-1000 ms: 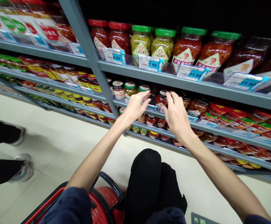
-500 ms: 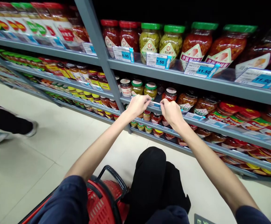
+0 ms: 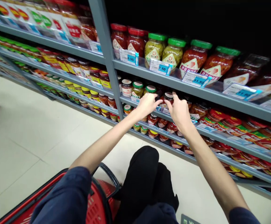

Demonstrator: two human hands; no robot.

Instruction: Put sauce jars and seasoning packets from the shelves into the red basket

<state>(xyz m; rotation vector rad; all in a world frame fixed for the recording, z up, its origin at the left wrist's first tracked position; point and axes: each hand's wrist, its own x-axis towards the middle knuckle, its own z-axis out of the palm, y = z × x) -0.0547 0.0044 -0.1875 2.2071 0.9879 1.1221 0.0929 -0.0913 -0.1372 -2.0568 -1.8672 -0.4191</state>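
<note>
From here, the left hand [image 3: 148, 104] and right hand [image 3: 179, 109] look open, fingers parted, flanking a dark-lidded jar [image 3: 168, 95] on the second shelf [image 3: 126, 100] down. It looks like reaching or adjusting; gripping would need closer fingers.

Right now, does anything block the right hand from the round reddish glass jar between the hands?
Nothing visible stands between the right hand and the round reddish glass jar; the grey metal shelf edge runs above.

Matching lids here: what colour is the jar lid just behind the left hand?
Green lid, pale on top; see the head view.
</note>
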